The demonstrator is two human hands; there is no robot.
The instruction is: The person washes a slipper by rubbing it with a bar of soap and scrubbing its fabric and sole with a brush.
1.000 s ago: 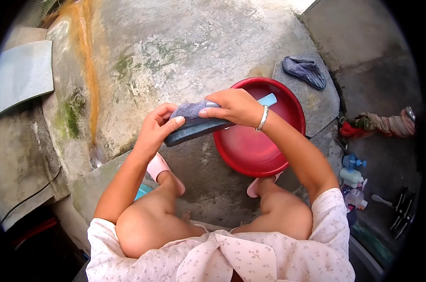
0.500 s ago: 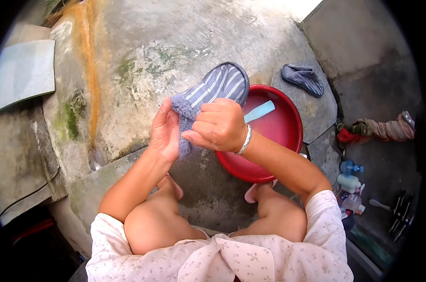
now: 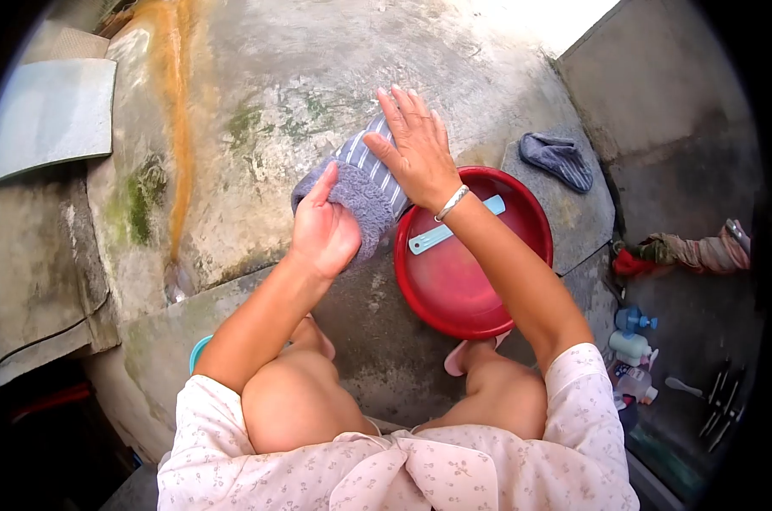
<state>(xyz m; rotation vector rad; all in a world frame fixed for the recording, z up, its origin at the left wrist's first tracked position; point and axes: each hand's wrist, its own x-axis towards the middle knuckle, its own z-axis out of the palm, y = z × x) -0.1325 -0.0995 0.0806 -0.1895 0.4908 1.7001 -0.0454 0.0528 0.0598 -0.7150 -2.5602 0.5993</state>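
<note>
A grey-blue striped slipper (image 3: 371, 166) with fluffy lining hangs in front of me, left of a red basin. Its heel end is supported by my left hand (image 3: 328, 234), whose thumb points up while its other fingers are hidden by the slipper. My right hand (image 3: 416, 153), with a silver bracelet at the wrist, lies flat against the striped toe part, fingers stretched out. Inside the red basin (image 3: 407, 285) rests a light blue brush (image 3: 437, 236). A matching slipper (image 3: 556, 162) sits on a stone slab behind the basin.
Bottles (image 3: 631, 345), a white spoon-like item (image 3: 684, 387) and dark-handled tools (image 3: 720, 404) are at the right. Beyond them lies a twisted cloth (image 3: 688, 251). A curved pale panel (image 3: 50, 119) is at the left. Part of a teal rim (image 3: 199, 351) shows by my left elbow.
The slipper has been turned about and its fluffy opening now faces up. My right hand has gone from curled to flat and moved up to the toe. More of the blue brush shows.
</note>
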